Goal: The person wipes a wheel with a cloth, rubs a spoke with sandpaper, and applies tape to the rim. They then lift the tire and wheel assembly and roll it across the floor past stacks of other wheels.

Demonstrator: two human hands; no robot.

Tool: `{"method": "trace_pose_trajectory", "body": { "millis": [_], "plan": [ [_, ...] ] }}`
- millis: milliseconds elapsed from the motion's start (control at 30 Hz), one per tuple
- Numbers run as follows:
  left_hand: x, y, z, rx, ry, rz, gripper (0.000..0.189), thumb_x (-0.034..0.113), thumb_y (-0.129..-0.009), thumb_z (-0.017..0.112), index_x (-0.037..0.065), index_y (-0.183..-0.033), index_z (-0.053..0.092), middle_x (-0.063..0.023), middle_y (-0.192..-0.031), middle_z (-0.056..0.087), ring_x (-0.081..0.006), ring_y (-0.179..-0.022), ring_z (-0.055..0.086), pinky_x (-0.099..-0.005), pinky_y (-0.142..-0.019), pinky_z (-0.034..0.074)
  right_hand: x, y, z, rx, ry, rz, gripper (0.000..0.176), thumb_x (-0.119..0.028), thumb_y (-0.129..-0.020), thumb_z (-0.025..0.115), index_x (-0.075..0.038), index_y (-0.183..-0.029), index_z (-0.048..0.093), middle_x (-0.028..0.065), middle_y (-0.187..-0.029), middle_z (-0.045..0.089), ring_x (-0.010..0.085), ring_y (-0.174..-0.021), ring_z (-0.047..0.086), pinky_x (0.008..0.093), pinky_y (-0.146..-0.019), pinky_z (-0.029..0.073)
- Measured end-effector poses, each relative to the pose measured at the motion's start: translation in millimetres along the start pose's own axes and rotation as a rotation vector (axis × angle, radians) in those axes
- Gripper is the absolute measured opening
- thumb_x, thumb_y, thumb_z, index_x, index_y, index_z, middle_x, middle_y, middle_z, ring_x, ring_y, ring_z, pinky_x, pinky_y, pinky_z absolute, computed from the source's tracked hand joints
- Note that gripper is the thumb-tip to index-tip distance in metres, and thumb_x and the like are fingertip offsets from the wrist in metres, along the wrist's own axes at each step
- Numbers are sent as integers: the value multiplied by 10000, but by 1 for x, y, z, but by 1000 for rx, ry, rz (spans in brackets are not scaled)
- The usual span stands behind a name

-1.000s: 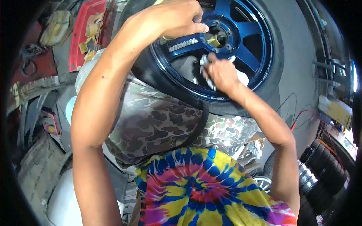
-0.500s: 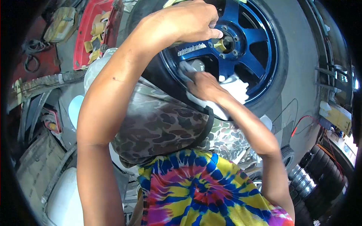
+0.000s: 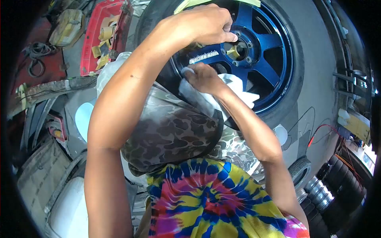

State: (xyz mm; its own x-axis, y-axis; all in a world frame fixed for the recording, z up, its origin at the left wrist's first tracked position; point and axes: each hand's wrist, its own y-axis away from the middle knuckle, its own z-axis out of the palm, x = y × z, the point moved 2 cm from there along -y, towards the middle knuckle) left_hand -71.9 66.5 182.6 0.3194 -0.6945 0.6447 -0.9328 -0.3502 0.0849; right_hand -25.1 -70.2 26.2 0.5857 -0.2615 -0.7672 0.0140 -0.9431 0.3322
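Left hand (image 3: 212, 25) curls over the blue wheel (image 3: 266, 72) beside its hub, its grip unclear; right hand (image 3: 204, 78), just below, clutches a white cloth (image 3: 235, 84). Grey floor (image 3: 319, 75) spreads rightward of both, tyres (image 3: 343, 174) beyond; a red tray (image 3: 88, 49) lies leftward.

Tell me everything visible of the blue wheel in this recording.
The glossy, metallic-looking wheel faces the camera inside a black tyre. Broad spokes surround a hub with bolt holes; one carries pale lettering. A yellowish piece sits at the centre opening. The left hand is by the hub, contact unclear; the right hand holds white cloth over the rim's lower left.
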Motion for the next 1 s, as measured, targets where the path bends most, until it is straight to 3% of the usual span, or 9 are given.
{"method": "trace_pose_trajectory", "body": {
  "millis": [100,167,233,467,600,700,833,900,1000],
  "plan": [
    [-6,2,-4,20,5,-31,396,357,-955,730,-27,-1034,780,-310,-994,743,-455,-1004,730,-492,-921,569,-11,-14,-22,179,-427,-101,216,-131,-969,655,11,-1107,741,246,-1060,764,404,-1079,719,480,-952,541],
    [-8,3,-14,17,-4,-16,354,328,-955,728,-18,-1012,778,-302,-978,744,-447,-1001,732,-489,-896,572,-40,-7,-65,541,-212,-37,256,-70,-935,675,-8,-1175,738,224,-1098,754,387,-1065,728,465,-956,555],
    [-17,4,-19,258,-34,46,334,309,-956,722,-18,-992,779,-296,-952,745,-445,-967,738,-485,-873,578,-47,9,-94,808,277,-77,271,-81,-923,688,-9,-1180,738,218,-1113,738,398,-1068,725,474,-954,569],
    [-10,3,-39,336,115,-20,335,282,-963,721,-47,-974,780,-296,-883,740,-416,-870,762,-456,-789,586,-20,-30,34,437,9,-74,465,-127,-890,706,-7,-1337,670,305,-1237,682,488,-1130,673,527,-986,540],
    [-22,-4,-34,291,141,3,340,280,-957,719,-55,-977,772,-298,-883,733,-401,-862,764,-446,-781,577,0,65,19,220,-101,-131,568,-34,-850,716,-35,-1413,639,292,-1319,677,422,-1212,670,494,-1026,534],
    [-37,-13,-35,312,121,38,343,284,-956,721,-55,-976,763,-288,-873,731,-398,-852,763,-442,-775,571,3,130,-28,-91,237,240,513,18,-816,699,-32,-1326,711,268,-1185,737,432,-1099,718,497,-953,569],
    [-36,-32,-24,262,140,9,332,284,-962,723,-45,-965,767,-280,-876,737,-381,-845,764,-436,-772,570,-15,72,-3,-231,364,249,217,-143,-875,730,-24,-1056,745,268,-967,743,446,-906,739,520,-851,593],
    [-39,-40,-18,217,166,25,328,283,-965,723,-42,-958,768,-274,-880,741,-374,-843,765,-435,-768,568,-18,11,24,318,52,-23,281,-204,-870,756,-31,-1090,737,277,-1009,742,446,-926,737,522,-846,592],
    [-61,-47,-7,211,95,71,315,277,-967,736,-35,-977,768,-244,-877,752,-341,-821,766,-433,-745,563,-15,-7,35,465,39,85,359,-199,-855,782,-21,-1162,723,263,-1059,743,441,-981,731,516,-874,592]
  ]
}}
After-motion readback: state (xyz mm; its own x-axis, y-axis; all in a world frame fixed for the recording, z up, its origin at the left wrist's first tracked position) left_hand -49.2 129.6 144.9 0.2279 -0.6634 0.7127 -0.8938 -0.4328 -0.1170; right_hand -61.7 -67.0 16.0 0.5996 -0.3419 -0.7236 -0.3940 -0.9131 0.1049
